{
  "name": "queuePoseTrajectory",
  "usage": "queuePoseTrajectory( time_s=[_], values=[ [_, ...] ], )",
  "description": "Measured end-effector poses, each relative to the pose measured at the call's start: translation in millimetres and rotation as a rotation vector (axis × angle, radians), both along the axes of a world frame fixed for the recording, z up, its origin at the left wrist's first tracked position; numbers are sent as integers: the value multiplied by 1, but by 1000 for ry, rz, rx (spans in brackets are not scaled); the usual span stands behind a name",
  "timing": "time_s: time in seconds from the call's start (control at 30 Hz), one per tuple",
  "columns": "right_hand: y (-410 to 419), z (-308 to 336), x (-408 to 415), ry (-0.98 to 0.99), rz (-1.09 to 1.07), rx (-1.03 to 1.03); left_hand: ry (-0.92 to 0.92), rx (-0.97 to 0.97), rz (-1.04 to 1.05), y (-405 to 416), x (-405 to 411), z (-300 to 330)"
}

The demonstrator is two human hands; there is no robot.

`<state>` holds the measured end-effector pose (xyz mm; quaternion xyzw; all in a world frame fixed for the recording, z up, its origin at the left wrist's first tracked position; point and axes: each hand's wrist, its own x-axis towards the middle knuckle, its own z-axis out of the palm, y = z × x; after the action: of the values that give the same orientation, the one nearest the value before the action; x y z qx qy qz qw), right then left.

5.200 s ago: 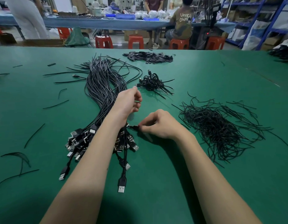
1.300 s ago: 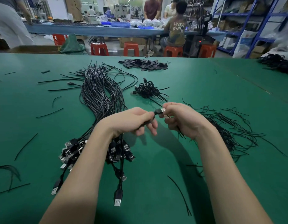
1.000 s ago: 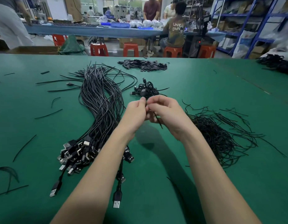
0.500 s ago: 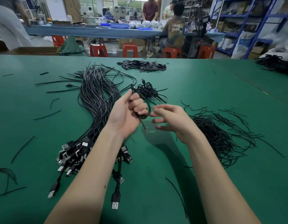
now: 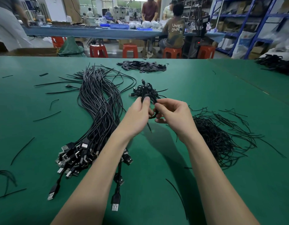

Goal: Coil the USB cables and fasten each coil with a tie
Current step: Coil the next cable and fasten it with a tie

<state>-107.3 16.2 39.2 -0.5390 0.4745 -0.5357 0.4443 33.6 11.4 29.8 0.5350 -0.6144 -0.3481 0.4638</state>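
My left hand (image 5: 137,116) grips a small coil of black USB cable (image 5: 152,117) above the green table, thumb on top; most of the coil is hidden between the hands. My right hand (image 5: 174,116) pinches the coil from the right with curled fingers. A thin tail hangs down below the coil. A thick bundle of uncoiled black USB cables (image 5: 100,101) lies to the left, its plugs (image 5: 75,158) heaped near my left forearm. Finished coils (image 5: 145,90) sit just beyond my hands. A heap of black wire ties (image 5: 218,135) lies to the right.
A pile of small flat black pieces (image 5: 142,66) lies farther back on the green table (image 5: 221,88). Loose ties are scattered at the left and near my right forearm. More cables (image 5: 277,63) lie at the far right. People work at a blue table behind, among red stools.
My right hand, open and apart from the coil half a second ago, has closed on it beside my left hand. Both hands have lifted slightly away from me.
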Motion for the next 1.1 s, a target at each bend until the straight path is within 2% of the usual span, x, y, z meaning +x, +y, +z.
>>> queuePoseTrajectory(
  time_s=[0.07,0.27,0.4,0.57,0.63,0.77,0.87,0.93,1.03,1.1],
  values=[
    [-1,-2,4,37,-39,-43,-122,-68,27,2,-3,1],
    [-3,-8,11,124,-145,-127,-259,-134,-24,5,-9,4],
    [0,-5,13,131,-160,-180,-172,-42,-66,2,-7,0],
    [1,0,9,183,-40,-138,-248,-83,6,2,-5,-2],
    [1,1,6,205,3,-164,-266,-45,-41,3,-6,-3],
    [-5,-1,-2,177,-82,-106,-354,27,-183,2,-10,-5],
    [-8,-6,-8,157,-153,-65,-247,82,-255,4,-13,-9],
    [-9,-9,-11,78,-148,-28,-138,101,-250,4,-14,-12],
    [-10,-10,-12,27,-123,7,53,132,-179,1,-18,-16],
    [-10,-9,-15,60,-95,20,266,196,-143,1,-24,-19]
  ],
)
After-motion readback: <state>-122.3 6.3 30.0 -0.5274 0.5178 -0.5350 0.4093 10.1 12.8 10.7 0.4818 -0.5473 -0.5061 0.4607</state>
